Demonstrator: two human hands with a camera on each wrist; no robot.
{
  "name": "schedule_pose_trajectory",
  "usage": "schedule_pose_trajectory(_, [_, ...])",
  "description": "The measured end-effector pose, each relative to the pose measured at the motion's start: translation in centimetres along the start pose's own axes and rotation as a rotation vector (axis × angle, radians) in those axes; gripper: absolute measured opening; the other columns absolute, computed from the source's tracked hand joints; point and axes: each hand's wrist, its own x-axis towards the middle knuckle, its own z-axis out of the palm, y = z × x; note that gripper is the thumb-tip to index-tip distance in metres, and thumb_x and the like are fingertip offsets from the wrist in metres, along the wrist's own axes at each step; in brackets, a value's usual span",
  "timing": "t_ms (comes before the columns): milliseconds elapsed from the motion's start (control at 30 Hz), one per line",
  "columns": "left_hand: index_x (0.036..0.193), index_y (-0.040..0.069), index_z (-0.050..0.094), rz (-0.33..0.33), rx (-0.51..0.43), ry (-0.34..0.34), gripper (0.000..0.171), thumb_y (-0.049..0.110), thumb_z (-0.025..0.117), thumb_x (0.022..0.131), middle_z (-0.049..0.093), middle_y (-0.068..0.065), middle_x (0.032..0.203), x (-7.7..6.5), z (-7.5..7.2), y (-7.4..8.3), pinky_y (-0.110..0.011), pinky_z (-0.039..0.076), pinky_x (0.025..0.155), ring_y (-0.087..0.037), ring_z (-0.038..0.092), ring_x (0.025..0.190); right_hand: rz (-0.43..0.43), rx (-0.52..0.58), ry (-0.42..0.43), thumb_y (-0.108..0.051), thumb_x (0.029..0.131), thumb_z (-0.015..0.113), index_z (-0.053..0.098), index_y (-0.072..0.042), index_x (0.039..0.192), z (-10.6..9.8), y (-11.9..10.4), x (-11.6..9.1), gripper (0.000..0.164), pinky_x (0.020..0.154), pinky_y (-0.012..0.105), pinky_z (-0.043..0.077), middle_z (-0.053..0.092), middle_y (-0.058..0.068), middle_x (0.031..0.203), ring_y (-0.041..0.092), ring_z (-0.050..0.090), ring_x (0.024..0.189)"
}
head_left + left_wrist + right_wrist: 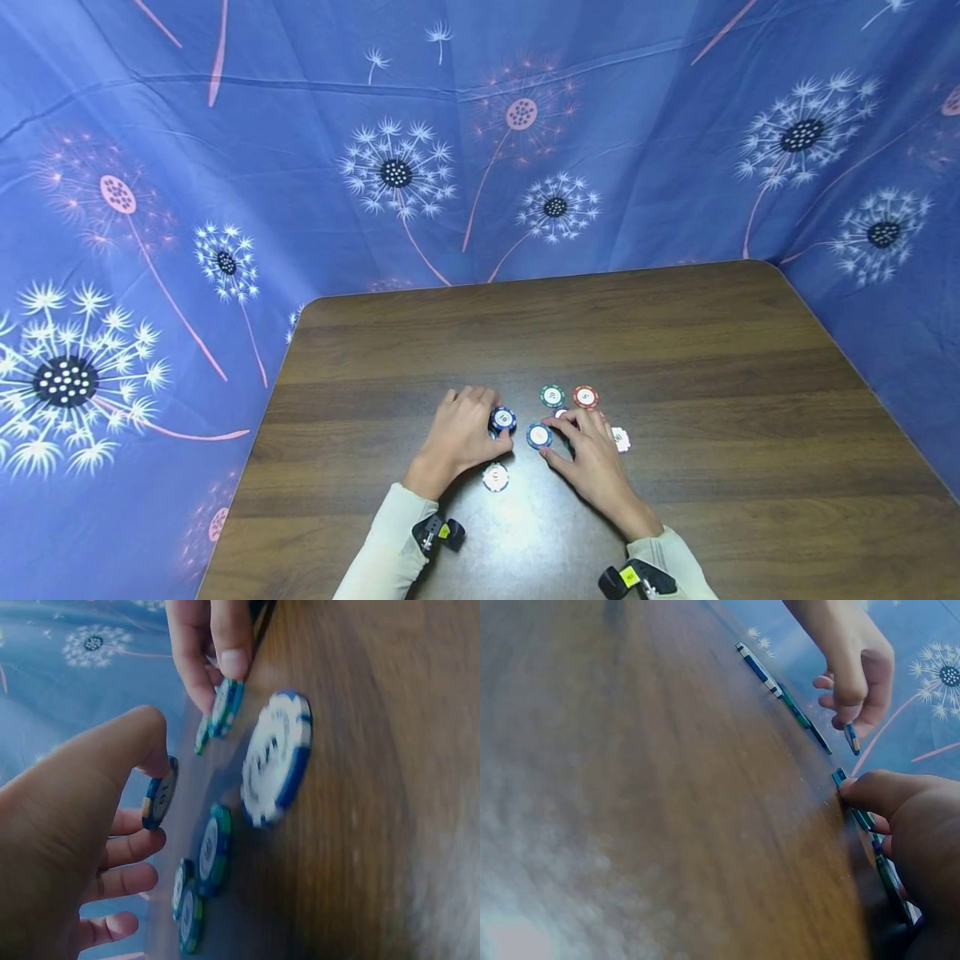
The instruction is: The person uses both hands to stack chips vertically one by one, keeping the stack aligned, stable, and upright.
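My left hand [463, 429] pinches a blue-edged poker chip [503, 418] marked 10 between thumb and forefinger. In the left wrist view that chip [161, 793] stands tilted, raised off the table, over other chips lying below it. To the right, my right hand [592, 458] has thumb and fingertip at the edges of another blue poker chip [539, 436]. The right wrist view shows this chip [839, 776] low at the tabletop, gripped between thumb and fingers. A white poker chip [496, 477] with dark edge marks lies flat just below the left hand.
Beyond the right hand lie a green chip [552, 396] and a red chip [586, 397]. A white chip [621, 439] shows at its right side, and more chips are partly covered by it. The brown wooden table [720, 375] meets a blue dandelion-print cloth [645, 183].
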Motion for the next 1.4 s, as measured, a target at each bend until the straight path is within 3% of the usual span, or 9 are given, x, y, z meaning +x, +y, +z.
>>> schedule_pose_trajectory(500, [0.116,0.02,0.074,0.101,-0.051,-0.026,0.041,0.049,0.074,0.087,0.072,0.006,0.113,-0.7,1.2,2.7,-0.039,0.052,0.096,-0.015,0.067,0.108,-0.002,0.003,-0.007,-0.023,0.075,0.094,0.078,-0.01,0.116,0.2,0.1,-0.6,0.046,0.091,0.051,0.04,0.064,0.007,0.109,0.031,0.056,0.106])
schedule_pose_trajectory(967, [0.132,0.019,0.073,0.18,-0.07,-0.066,0.041,0.039,0.075,0.096,0.074,0.004,0.125,-0.3,1.6,3.1,-0.037,0.052,0.103,-0.015,0.065,0.115,-0.038,0.002,0.017,-0.025,0.074,0.094,0.078,-0.009,0.115,0.5,0.0,-0.2,0.047,0.086,0.049,0.041,0.064,0.007,0.107,0.031,0.056,0.102])
schedule_pose_trajectory(1400, [0.137,0.018,0.069,0.161,-0.126,-0.101,0.042,0.036,0.072,0.099,0.072,0.002,0.128,-0.1,1.4,3.4,-0.039,0.05,0.107,-0.017,0.065,0.122,-0.01,0.01,-0.007,-0.028,0.077,0.093,0.077,-0.009,0.117,-0.1,0.1,0.0,0.047,0.089,0.052,0.041,0.064,0.007,0.108,0.031,0.055,0.104])
